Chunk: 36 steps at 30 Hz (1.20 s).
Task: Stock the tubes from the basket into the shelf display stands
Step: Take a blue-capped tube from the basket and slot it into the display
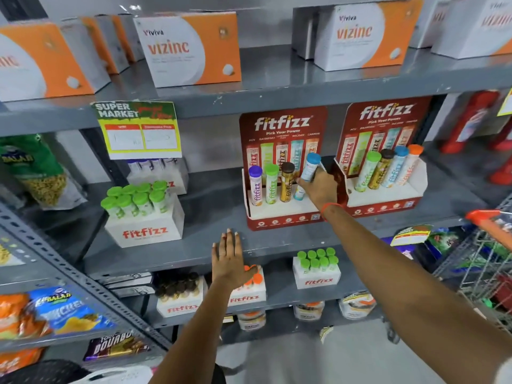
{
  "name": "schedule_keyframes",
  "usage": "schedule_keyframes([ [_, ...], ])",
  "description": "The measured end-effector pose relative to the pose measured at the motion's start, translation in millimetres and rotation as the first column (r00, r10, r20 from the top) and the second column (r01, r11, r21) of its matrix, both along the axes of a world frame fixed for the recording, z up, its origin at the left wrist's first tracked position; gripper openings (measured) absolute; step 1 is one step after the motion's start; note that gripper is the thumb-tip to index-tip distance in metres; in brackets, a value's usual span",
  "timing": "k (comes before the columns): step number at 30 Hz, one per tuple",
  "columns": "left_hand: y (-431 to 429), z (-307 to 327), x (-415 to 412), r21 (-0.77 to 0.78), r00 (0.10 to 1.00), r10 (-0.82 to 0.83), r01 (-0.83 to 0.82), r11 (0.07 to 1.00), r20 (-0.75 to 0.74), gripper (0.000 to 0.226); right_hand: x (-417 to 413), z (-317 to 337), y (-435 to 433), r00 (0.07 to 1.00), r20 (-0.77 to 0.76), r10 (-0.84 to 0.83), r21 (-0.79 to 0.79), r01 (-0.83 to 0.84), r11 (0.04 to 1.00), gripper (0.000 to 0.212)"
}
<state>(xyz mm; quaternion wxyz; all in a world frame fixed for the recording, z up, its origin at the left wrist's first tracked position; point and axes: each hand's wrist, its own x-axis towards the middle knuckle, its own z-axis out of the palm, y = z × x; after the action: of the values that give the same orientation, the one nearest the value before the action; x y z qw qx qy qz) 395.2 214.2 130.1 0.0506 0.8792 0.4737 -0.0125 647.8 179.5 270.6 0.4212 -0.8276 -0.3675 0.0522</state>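
Note:
My right hand (318, 189) grips a blue-capped tube (310, 167), tilted over the fourth slot of the left red fitfizz display stand (279, 220) on the middle shelf. That stand holds a purple-capped tube (255, 187), a green-capped tube (271, 184) and a brown-capped tube (287, 182). A second stand (388, 200) to its right carries green, brown, blue and orange-capped tubes. My left hand (228, 259) hovers flat and open at the shelf's front edge, holding nothing. A wire basket (487, 261) with an orange handle is at the right edge.
A white fitfizz box of green-capped tubes (144, 214) stands left on the same shelf. Below are more fitfizz boxes (315, 273) and jars. Orange-white vizinc cartons (191, 48) fill the top shelf. Snack bags (36, 167) hang on the left rack.

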Motion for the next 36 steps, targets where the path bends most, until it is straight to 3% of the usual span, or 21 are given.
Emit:
schedule_keyframes([
  [6, 2.4, -4.1, 0.4, 0.012, 1.000, -0.004, 0.004, 1.000, -0.006, 0.108, -6.3, -12.4, 1.0, 0.989, 0.114, 0.094, -0.078, -0.085, 0.993, 0.044],
  [16, -0.9, -1.9, 1.6, 0.017, 1.000, 0.011, -0.011, 1.000, -0.010, 0.107, 0.0, 1.9, 8.8, 0.995, 0.020, 0.098, -0.034, -0.097, 0.995, 0.047],
  [22, 0.5, -1.8, 1.2, 0.009, 1.000, 0.005, -0.005, 1.000, -0.006, 0.107, 6.4, 11.7, 13.1, 0.986, -0.037, 0.163, -0.130, -0.167, 0.977, 0.051],
  [36, 2.8, -3.7, 1.4, 0.003, 1.000, 0.003, -0.003, 1.000, 0.002, 0.109, 8.5, 13.7, 9.5, 0.976, -0.099, 0.195, -0.092, -0.204, 0.975, 0.057],
])
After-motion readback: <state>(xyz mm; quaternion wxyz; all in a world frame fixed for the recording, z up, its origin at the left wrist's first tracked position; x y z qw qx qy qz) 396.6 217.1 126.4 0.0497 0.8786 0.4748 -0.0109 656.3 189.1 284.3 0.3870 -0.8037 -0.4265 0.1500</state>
